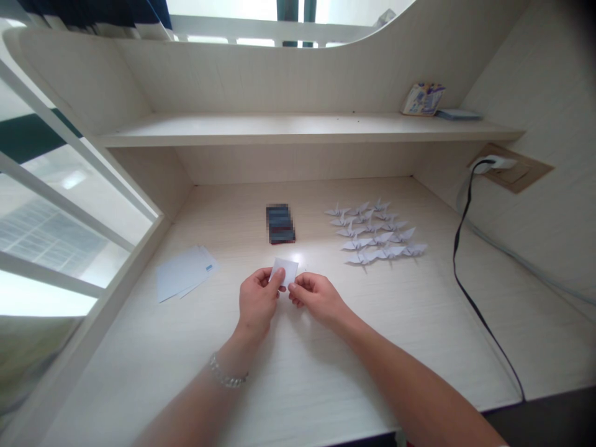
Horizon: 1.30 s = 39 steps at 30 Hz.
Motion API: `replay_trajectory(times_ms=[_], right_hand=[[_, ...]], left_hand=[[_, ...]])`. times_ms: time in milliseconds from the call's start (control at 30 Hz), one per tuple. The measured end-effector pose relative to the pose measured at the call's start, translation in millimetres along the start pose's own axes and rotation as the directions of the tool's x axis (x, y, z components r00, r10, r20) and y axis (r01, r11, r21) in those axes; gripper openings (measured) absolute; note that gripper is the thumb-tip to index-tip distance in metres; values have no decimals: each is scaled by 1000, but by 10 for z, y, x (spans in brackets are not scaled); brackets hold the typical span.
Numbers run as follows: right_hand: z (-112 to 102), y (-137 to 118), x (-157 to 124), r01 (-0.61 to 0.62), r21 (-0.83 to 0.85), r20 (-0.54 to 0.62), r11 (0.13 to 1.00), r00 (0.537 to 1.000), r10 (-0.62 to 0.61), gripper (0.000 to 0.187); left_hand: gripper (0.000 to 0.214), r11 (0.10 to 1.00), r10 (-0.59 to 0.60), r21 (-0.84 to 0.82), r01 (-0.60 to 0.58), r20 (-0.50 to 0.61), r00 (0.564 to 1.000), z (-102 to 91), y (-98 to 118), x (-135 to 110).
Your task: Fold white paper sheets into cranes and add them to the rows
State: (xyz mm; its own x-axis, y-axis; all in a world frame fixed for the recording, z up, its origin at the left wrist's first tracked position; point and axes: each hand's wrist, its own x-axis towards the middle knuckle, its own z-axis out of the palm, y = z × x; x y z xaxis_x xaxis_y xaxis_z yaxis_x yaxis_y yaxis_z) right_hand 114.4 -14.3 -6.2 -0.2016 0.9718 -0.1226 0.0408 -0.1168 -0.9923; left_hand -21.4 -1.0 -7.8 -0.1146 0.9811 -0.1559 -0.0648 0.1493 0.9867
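Observation:
A small white square of paper (285, 270) is held just above the pale wooden desk (326, 347), a little in front of me. My left hand (257, 301) pinches its left lower edge with thumb and fingers closed. My right hand (314, 297) pinches the right lower edge the same way. A bead bracelet sits on my left wrist. Several folded white paper cranes (375, 233) lie in rows on the desk to the right of my hands.
A dark blurred rectangular object (280, 224) lies beyond the paper. Loose white sheets (185, 272) rest at the left. A black cable (470, 267) runs from a wall socket (500, 165) across the right side. A shelf (302, 129) above carries a small packet (423, 99).

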Motion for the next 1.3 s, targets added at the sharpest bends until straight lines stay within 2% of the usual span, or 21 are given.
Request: replay_trajectory(times_ms=[200,367,567,667,733,867,933,1000,1100,1200,1300], right_hand=[[0,-30,-12,-12,-10,3,1000,1000,12,21],[-3,-49,-9,-19,28,-42,999,999,21,22],[-63,-37,12,-14,121,-92,993,995,25,26],[-104,-38,27,-3,156,-152,988,988,27,27],[-119,-44,33,8,198,-190,980,981,30,28],[-116,-51,41,-61,296,-183,953,976,119,28],[-113,-53,43,-48,329,-200,943,973,119,26],[-120,-65,41,-25,354,-201,935,974,102,32],[-147,-102,31,-43,376,-152,926,983,107,32],[-174,-126,23,-18,351,-132,936,989,69,37],[-187,-104,29,67,217,-163,974,986,-32,34]], left_hand=[[37,1000,5,-7,-5,29,1000,0,14,-6],[37,999,42,6,-42,70,997,3,43,-21],[33,997,61,26,-67,183,981,9,93,-47],[32,997,51,48,-62,200,978,14,114,-54],[33,999,33,32,-40,211,977,19,125,-55],[43,996,-25,-80,43,213,977,19,138,-53],[47,988,-54,-131,84,223,973,13,149,-51],[43,978,-85,-166,128,244,966,7,164,-51],[30,955,-132,-216,201,297,946,-1,191,-50],[29,928,-160,-273,254,321,933,-7,206,-45],[29,918,-169,-292,268,322,931,-8,202,-40]])
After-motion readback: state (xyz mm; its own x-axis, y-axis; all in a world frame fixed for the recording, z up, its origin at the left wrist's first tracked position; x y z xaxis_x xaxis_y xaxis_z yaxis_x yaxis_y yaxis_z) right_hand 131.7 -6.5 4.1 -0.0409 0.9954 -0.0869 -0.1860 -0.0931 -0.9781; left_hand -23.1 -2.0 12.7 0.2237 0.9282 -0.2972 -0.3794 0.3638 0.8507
